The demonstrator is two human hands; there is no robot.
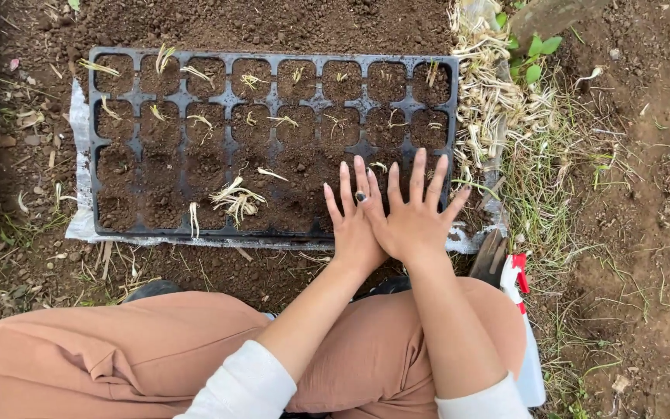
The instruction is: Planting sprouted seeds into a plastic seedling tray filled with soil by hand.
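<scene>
The left hand [353,229] lies flat with fingers spread, gripping nothing, pressed on the soil at the near right corner of the black seedling tray [273,143]. The right hand [415,221] is likewise open and empty, its fingers fanned, overlapping the left hand's edge; a dark ring [361,197] appears to sit on a left finger. The tray rests on the ground over a white plastic sheet [81,155], its cells filled with dark soil, many holding pale seedlings [236,199]. A heap of pale rooted seedlings [490,93] lies just right of the tray. A spray bottle [523,334] stands beside the person's knee.
</scene>
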